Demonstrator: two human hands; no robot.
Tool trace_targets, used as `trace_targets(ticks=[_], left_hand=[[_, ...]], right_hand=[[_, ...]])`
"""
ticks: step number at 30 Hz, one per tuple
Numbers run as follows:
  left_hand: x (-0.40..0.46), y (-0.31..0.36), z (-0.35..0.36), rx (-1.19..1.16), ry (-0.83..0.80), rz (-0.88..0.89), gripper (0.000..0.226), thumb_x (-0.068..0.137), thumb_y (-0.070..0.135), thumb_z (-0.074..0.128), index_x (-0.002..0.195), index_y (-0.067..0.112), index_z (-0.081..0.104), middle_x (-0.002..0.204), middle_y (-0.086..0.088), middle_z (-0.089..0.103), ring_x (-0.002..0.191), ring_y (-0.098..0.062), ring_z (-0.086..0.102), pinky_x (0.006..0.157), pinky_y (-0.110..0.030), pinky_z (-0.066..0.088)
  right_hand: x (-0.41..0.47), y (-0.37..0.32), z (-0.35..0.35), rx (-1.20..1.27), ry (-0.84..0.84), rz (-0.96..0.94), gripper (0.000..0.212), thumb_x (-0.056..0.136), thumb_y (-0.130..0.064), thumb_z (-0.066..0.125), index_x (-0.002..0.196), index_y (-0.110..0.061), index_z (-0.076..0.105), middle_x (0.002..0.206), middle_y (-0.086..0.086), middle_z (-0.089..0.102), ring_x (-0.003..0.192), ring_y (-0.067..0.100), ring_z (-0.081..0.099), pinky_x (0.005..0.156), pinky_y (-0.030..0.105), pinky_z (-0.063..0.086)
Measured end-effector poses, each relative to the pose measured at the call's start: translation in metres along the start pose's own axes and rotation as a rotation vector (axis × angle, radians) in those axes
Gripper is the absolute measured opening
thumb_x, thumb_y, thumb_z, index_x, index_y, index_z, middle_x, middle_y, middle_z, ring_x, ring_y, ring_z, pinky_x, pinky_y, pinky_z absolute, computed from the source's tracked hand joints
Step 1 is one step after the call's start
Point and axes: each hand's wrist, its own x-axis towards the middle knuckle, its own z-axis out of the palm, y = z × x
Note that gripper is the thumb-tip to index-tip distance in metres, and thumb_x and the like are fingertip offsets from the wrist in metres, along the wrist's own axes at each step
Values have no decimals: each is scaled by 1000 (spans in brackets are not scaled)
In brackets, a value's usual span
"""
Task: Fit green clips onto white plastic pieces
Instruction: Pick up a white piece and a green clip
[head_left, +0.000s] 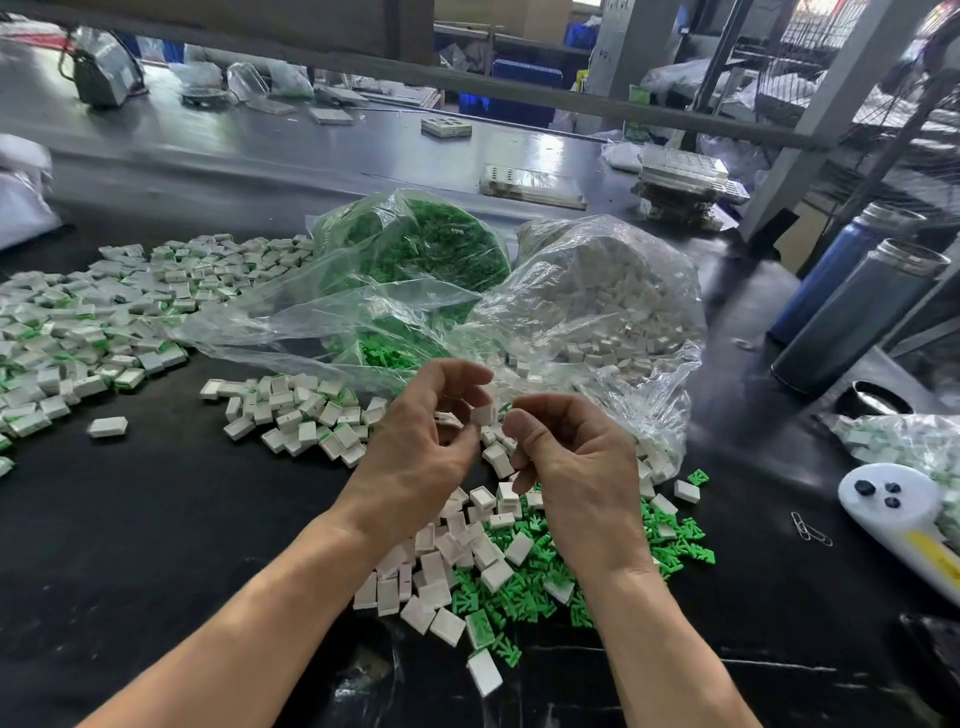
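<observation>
My left hand (426, 441) pinches a small white plastic piece (484, 414) between thumb and fingertips above the table. My right hand (571, 457) is right beside it, fingers curled, pinching a green clip (506, 407) whose tip just shows next to the white piece. Below my hands lies a mixed pile of loose white pieces (441, 561) and green clips (524, 587). A large spread of white pieces with green fitted in them (93, 322) covers the left of the table.
Two clear plastic bags lie behind my hands, one with green clips (426, 244), one with white pieces (602, 301). Two dark bottles (852, 317) lie at the right, a white controller-like device (893, 504) and paper clips (808, 530) near the right edge.
</observation>
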Motion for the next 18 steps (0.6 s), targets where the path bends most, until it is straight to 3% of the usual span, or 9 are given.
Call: trace_targets(ticks=[5, 12, 18], left_hand=[[-1, 0, 0, 23, -24, 11, 45, 94, 3, 69, 123, 36, 56, 107, 12, 67, 99, -14, 66, 90, -45, 57], [-7, 2, 1, 113, 16, 96, 38, 94, 5, 69, 122, 30, 59, 104, 13, 67, 86, -16, 64, 77, -23, 55], [-7, 3, 1, 107, 10, 86, 37, 95, 6, 69, 123, 28, 59, 104, 11, 66, 87, -13, 64, 78, -19, 54]], right_hand=[[-1, 1, -1, -42, -8, 0, 6, 92, -11, 77, 97, -14, 75, 78, 1, 75, 63, 10, 67, 55, 22, 54], [-2, 2, -1, -82, -13, 14, 7, 93, -13, 77, 97, -18, 75, 81, 0, 76, 66, 10, 68, 58, 23, 56], [-3, 1, -2, -18, -62, 68, 18, 97, -7, 71, 109, -20, 75, 89, 7, 77, 72, 20, 73, 60, 27, 59]])
